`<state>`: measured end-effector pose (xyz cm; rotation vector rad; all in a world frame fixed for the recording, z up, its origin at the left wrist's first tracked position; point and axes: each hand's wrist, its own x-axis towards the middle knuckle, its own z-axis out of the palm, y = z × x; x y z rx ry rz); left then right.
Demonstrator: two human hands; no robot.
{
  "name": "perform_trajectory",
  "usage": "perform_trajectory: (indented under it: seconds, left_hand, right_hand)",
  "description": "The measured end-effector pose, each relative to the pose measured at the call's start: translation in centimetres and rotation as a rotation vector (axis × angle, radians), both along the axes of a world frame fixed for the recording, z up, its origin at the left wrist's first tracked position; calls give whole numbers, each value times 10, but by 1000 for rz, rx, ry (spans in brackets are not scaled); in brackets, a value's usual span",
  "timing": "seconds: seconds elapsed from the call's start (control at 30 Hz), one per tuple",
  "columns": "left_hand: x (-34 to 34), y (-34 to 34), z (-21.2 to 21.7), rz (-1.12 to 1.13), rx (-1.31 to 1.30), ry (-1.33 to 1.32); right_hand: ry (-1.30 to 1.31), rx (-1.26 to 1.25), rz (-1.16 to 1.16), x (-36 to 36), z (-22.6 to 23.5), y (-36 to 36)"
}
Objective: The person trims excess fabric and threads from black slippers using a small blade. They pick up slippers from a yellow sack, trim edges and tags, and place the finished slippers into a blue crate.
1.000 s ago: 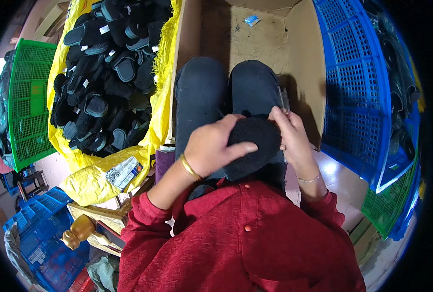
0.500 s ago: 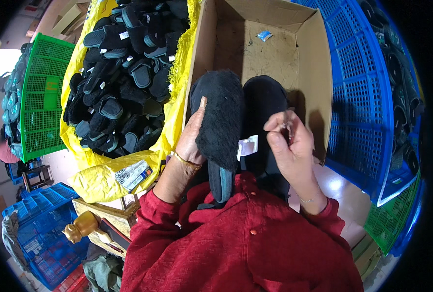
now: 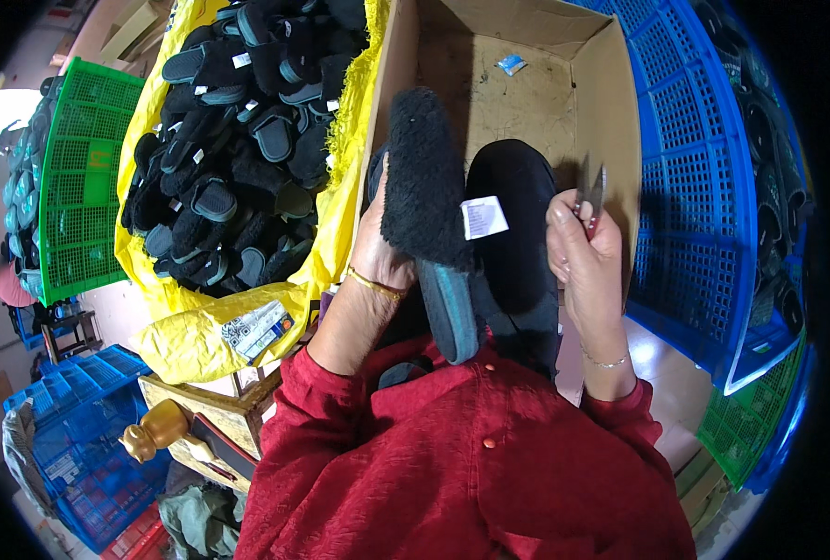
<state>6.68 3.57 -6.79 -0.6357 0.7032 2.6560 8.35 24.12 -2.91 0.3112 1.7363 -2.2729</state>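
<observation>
My left hand (image 3: pixel 384 245) is closed around the side of a fuzzy black slipper (image 3: pixel 424 177) with a grey-teal insole, held upright over my lap. A white label (image 3: pixel 484 217) sticks out from the slipper's right side. To the right, my right hand (image 3: pixel 585 247) grips a small pair of thread snips (image 3: pixel 590 191), its two metal blades pointing up and a bit of red showing at the fingers. The snips are apart from the slipper. Beneath the slipper my dark-clad knee (image 3: pixel 513 215) shows.
A cardboard box (image 3: pixel 611 112) with a small blue packet (image 3: pixel 511 64) inside lies ahead. On the left, a yellow sack (image 3: pixel 345 177) is full of black slippers (image 3: pixel 275 135). Blue crates (image 3: pixel 686 187) stand at right, a green crate (image 3: pixel 88 177) at far left. A gold cat figurine (image 3: pixel 158 431) sits lower left.
The slipper has tilted and shifted slightly, its label now facing up. My right hand has moved right, away from the slipper, and the snips' blades now show clearly.
</observation>
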Motion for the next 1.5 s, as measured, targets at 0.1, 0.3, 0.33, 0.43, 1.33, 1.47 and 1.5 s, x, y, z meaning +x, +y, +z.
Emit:
perform_trajectory:
  seconds: [0.1, 0.3, 0.33, 0.43, 1.33, 1.47, 1.5]
  left_hand:
    - [1, 5, 3, 0, -79, 13]
    - [-1, 10, 10, -5, -96, -61]
    - [-1, 10, 9, -9, -88, -56]
    - [-4, 17, 14, 55, -174, -51]
    - [26, 76, 21, -94, -712, 560]
    - [22, 77, 1, -283, -650, 510]
    - [19, 72, -7, -327, -656, 491]
  right_hand:
    - [92, 170, -23, 6, 6, 0]
    - [350, 316, 179, 23, 13, -17]
    - [312, 345, 202, 25, 14, -19]
    - [356, 397, 240, 24, 11, -22]
    - [415, 792, -167, 48, -3, 50]
    - [277, 756, -142, 55, 15, 41]
    - [234, 669, -120, 58, 14, 33]
